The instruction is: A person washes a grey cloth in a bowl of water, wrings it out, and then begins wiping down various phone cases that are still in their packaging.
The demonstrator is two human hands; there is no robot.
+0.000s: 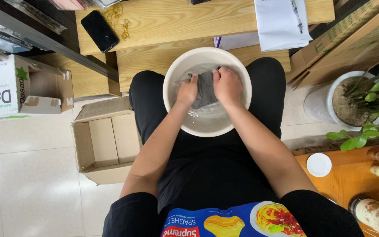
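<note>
A white round basin (173, 72) with a little water rests on my lap. Inside it lies a dark grey cloth (205, 90), wet and bunched. My left hand (187, 91) grips the cloth's left edge. On its right side my right hand (227, 85) is closed over it. Both hands are down in the basin, close together, with the cloth stretched between them.
An open empty cardboard box (104, 140) sits on the tiled floor at left, another box (5, 85) behind it. A wooden bench holds a black phone (99, 30) and papers (281, 22). A potted plant (352, 103) and a low table with bottles (373, 210) stand at right.
</note>
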